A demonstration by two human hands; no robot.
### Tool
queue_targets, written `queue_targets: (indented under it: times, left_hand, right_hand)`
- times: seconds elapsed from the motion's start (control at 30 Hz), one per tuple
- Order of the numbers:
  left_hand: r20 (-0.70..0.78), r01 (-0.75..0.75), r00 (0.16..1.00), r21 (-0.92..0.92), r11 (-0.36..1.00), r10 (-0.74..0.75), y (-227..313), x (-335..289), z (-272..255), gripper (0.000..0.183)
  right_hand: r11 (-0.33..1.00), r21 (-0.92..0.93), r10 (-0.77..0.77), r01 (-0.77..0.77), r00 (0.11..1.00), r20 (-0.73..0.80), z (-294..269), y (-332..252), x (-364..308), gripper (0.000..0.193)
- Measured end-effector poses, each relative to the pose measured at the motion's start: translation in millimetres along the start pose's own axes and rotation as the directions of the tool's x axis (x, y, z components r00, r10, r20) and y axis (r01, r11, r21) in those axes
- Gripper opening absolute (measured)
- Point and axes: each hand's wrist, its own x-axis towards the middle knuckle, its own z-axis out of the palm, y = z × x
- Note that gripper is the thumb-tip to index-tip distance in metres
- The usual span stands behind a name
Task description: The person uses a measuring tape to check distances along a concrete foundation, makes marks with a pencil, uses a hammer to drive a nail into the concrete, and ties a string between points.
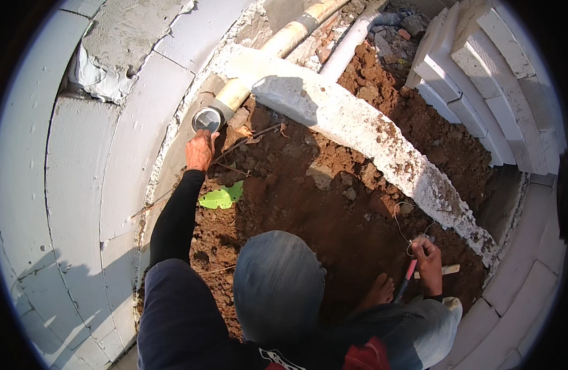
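My left hand [200, 150] reaches to a round grey pipe fitting [208, 119] by the left wall, its fingers curled over the near rim. The fitting's open mouth faces up, next to a yellowish pipe [237, 92]. On the right, my right hand [428, 269] is closed, pinching a thin looped wire [397, 217] above the soil. Beside that hand a tool with a red and black handle [408, 275] points down to the ground. A small flat strip of wood [450, 269] lies behind the right hand.
A rough concrete beam [358, 132] crosses the brown soil [284, 191] diagonally. White blocks [469, 80] are stacked at the far right, and block walls [80, 166] curve around. A white pipe [347, 49] runs behind the beam. A green leaf [222, 196] lies near my left forearm.
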Motion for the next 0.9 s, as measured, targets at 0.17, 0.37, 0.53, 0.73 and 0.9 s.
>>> queue_targets:
  times: [0.17,0.37,0.53,0.73,0.9]
  left_hand:
    - [0.076,0.063,0.996,-0.117,0.991,-0.055,2,11,-18,0.039]
    - [-0.047,0.106,0.991,-0.251,0.962,-0.122,-21,19,0,0.041]
    - [0.116,0.115,0.987,-0.01,0.993,-0.113,-4,22,-18,0.052]
    - [0.091,0.011,0.996,-0.348,0.937,0.022,111,20,-92,0.051]
    - [0.531,-0.049,0.587,-0.731,0.681,0.612,290,49,-174,0.058]
  right_hand:
    - [0.999,-0.023,-0.022,0.022,1.0,-0.008,13,-9,16,0.02]
    - [0.993,0.066,-0.099,0.093,0.991,0.086,21,10,24,0.018]
    - [0.986,0.13,-0.097,0.109,0.991,-0.092,5,-5,-6,0.02]
    - [0.956,0.013,-0.287,0.294,0.941,-0.176,15,-7,5,0.023]
    - [0.938,0.067,-0.337,0.341,0.939,-0.072,-2,-54,-5,0.019]
